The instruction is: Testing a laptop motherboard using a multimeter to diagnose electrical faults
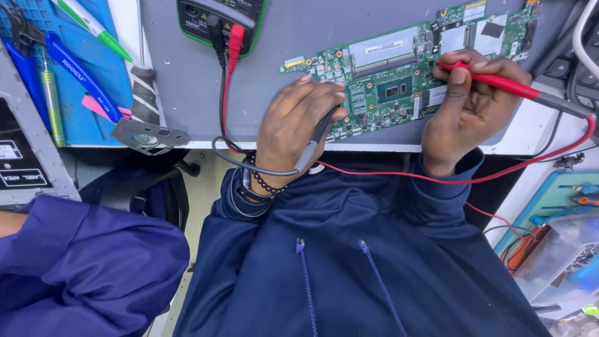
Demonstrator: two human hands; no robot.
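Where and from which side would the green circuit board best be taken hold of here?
Probably the circuit board's bare far long edge, pinched from the multimeter side: it lies flat on the grey mat, and the left hand and right hand, holding probes, crowd the near edge.

A green circuit board [405, 68] lies flat and slanted on the grey mat, its far end higher in the picture, carrying 1 dark square chip near its middle and silver slots along its top. A red probe [499, 81] lies across its right part, tip on the board. A black probe [321, 128] touches its lower left edge.
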